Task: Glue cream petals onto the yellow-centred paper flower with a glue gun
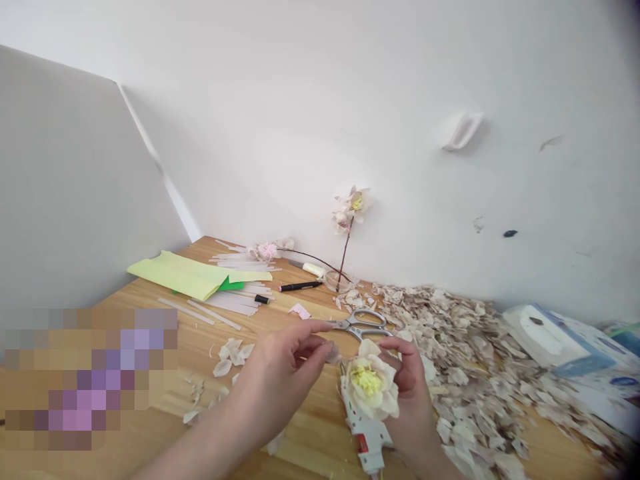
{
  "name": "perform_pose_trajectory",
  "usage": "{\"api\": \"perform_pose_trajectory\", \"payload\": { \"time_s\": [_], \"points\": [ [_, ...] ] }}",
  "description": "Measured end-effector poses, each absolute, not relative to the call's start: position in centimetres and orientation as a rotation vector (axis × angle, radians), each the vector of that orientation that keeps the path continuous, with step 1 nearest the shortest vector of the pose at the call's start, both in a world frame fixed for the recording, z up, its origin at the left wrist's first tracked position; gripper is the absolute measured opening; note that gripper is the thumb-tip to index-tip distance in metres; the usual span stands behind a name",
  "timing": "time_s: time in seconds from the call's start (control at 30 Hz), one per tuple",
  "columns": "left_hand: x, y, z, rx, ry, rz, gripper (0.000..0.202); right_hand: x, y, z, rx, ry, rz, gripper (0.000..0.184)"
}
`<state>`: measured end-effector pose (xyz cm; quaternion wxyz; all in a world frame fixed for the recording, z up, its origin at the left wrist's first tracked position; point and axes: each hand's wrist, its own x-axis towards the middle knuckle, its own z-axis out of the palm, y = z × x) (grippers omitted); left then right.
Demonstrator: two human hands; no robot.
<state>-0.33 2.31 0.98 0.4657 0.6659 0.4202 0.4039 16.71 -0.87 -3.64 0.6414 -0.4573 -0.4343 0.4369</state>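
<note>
Fingers (314, 327) of the left hand (285, 363) pinch one small petal (333, 353) at lower centre; the right hand (416, 395) curls its fingers around one cream paper flower (373, 388) just beside it. Both look light, soft and easily crushed, so are best held at the base. One glue gun (369, 435) lies beneath, one pair of scissors (361, 325) behind.

- Flower (373, 388) in the right hand (410, 393): cream-white petals, yellow centre.
- Glue gun (367, 437): white body, red label patch.
- Scissors (361, 325): silver-grey.
- Folded paper (193, 275) near the table's far left corner: pale yellow-green over bright green.
- Marker (300, 286): black with a red band.
- Petal scraps (465, 347) along the right side: off-white and beige.
- Table (150, 427): light honey wood grain.
</note>
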Motion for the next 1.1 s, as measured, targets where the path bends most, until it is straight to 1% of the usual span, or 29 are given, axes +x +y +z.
{"api": "perform_pose_trajectory", "payload": {
  "time_s": [0.07, 0.1, 0.2, 0.3, 0.5, 0.67, 0.87, 0.93, 1.1],
  "points": [
    [-0.3, 2.0, 1.2, 1.667, 1.048, 0.993, 0.025, 16.5, -0.8, -3.3, -0.978, -0.938, 1.089, 0.044],
    [-0.2, 1.9, 1.3, 1.681, 1.057, 0.987, 0.025, 16.5, -0.7, -3.2, -0.954, -0.907, 1.132, 0.042],
    [0.0, 1.6, 1.4, 1.664, 1.064, 0.973, 0.025, 16.3, -0.4, -3.3, -0.955, -0.846, 1.213, 0.048],
    [0.3, 1.5, 1.3, 1.61, 1.037, 0.975, 0.025, 16.1, -0.3, -3.7, -1.012, -0.833, 1.208, 0.05],
    [0.5, 1.5, 0.9, 1.61, 1.028, 0.995, 0.024, 16.1, -0.4, -4.2, -1.073, -0.861, 1.151, 0.044],
    [0.8, 1.3, 0.9, 1.577, 1.014, 1.012, 0.025, 16.2, -0.3, -4.6, -1.006, -0.849, 1.189, 0.039],
    [1.3, 1.1, 1.2, 1.657, 1.107, 1.064, 0.026, 16.0, -0.3, -4.8, -0.913, -0.785, 1.24, 0.033],
    [1.3, 1.1, 1.1, 1.665, 1.133, 1.062, 0.027, 16.0, -0.4, -4.9, -0.909, -0.766, 1.258, 0.036],
    [1.3, 1.3, 0.8, 1.671, 1.139, 1.067, 0.027, 16.0, -0.4, -5.1, -0.941, -0.774, 1.255, 0.053]
  ]
}}
